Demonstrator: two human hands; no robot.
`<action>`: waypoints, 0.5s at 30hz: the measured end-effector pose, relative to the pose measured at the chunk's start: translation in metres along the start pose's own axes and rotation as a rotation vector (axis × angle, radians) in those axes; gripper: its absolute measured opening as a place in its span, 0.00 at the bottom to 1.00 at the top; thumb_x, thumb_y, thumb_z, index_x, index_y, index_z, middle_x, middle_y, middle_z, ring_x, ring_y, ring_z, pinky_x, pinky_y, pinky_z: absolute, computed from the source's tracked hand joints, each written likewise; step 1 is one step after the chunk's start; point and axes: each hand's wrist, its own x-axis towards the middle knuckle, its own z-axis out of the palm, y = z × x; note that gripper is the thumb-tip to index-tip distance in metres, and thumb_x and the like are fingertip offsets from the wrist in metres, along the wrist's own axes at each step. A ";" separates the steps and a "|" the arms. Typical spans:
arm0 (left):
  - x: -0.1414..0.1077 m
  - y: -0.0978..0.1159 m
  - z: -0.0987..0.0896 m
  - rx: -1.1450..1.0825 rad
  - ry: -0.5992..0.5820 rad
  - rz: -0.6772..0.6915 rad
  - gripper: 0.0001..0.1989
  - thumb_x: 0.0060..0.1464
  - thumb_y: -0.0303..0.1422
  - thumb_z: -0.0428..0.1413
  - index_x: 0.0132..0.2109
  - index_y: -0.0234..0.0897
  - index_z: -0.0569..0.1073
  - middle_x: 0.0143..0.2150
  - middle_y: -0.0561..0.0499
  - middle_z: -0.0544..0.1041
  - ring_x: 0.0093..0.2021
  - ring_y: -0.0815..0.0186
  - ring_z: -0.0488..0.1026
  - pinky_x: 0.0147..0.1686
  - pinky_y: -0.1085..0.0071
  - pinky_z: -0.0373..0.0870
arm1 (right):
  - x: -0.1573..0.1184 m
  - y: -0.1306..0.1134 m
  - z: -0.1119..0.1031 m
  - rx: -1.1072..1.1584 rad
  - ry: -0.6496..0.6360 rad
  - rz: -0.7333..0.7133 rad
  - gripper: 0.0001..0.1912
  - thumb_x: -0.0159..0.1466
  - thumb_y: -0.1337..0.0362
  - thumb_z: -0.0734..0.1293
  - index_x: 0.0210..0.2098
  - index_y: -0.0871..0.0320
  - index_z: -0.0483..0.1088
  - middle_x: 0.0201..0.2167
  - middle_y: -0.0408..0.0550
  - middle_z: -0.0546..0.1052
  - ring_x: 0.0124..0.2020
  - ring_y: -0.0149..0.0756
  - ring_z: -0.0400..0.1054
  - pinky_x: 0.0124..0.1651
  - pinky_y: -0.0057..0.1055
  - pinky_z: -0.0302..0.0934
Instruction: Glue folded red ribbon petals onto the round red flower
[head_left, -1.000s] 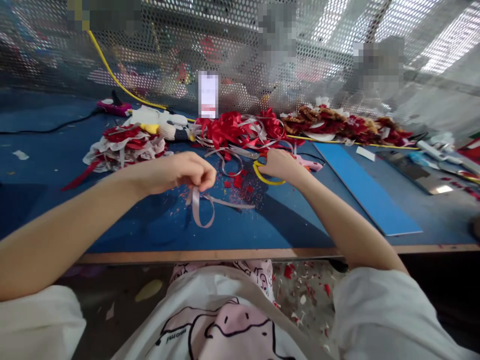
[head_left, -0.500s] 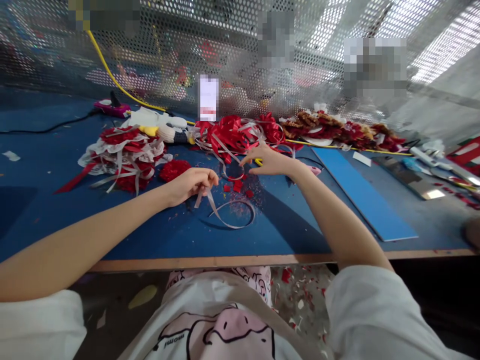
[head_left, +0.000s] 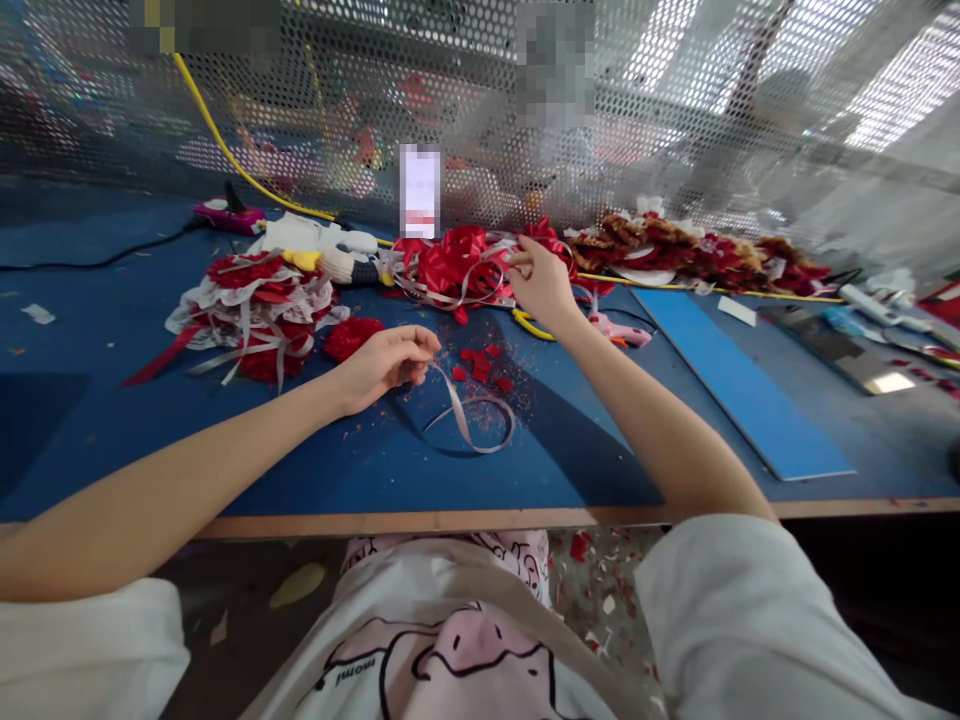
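My left hand [head_left: 390, 368] is closed in a pinch on a narrow white ribbon [head_left: 459, 412]. The ribbon's free length hangs from the fingertips and curls in a loop on the blue table. At the back, my right hand [head_left: 541, 285] reaches into a pile of red ribbon [head_left: 454, 262] with narrow white strands. Its fingers are bent together around a white strand [head_left: 491, 262] at the pile's right side; the exact grip is partly hidden. Just left of my left hand lies a red ruffled piece [head_left: 352, 338].
Red and white lace rosettes [head_left: 259, 320] are heaped on the left, near a plush doll [head_left: 341, 262]. Small red scraps [head_left: 480, 368] lie mid-table. A pink glue gun [head_left: 621, 332], yellow-handled tool [head_left: 532, 325] and blue board [head_left: 739, 385] are right. A phone [head_left: 420, 192] stands behind.
My right hand has moved back and slightly right, from above the scraps to the ribbon pile, its spread fingers drawing together. My left hand still pinches the white ribbon, its short tail now out of sight.
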 end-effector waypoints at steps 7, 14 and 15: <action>0.000 -0.010 0.008 -0.087 0.104 0.131 0.17 0.45 0.34 0.74 0.40 0.37 0.78 0.32 0.56 0.78 0.30 0.73 0.74 0.34 0.76 0.70 | -0.085 -0.071 -0.024 0.932 -0.734 0.319 0.34 0.62 0.32 0.70 0.37 0.60 0.83 0.34 0.55 0.86 0.34 0.37 0.79 0.41 0.32 0.73; -0.008 -0.012 0.035 -0.035 0.082 0.220 0.11 0.55 0.31 0.69 0.45 0.36 0.81 0.36 0.53 0.81 0.37 0.70 0.78 0.41 0.74 0.73 | -0.113 -0.072 -0.046 1.007 -0.509 0.314 0.12 0.62 0.54 0.79 0.31 0.57 0.82 0.28 0.44 0.82 0.29 0.27 0.73 0.37 0.27 0.69; -0.009 -0.012 0.040 -0.027 0.076 0.209 0.10 0.57 0.30 0.68 0.45 0.36 0.81 0.36 0.53 0.81 0.36 0.71 0.78 0.41 0.74 0.73 | -0.113 -0.071 -0.045 1.038 -0.473 0.320 0.12 0.61 0.55 0.79 0.31 0.57 0.82 0.27 0.43 0.82 0.29 0.26 0.73 0.37 0.26 0.68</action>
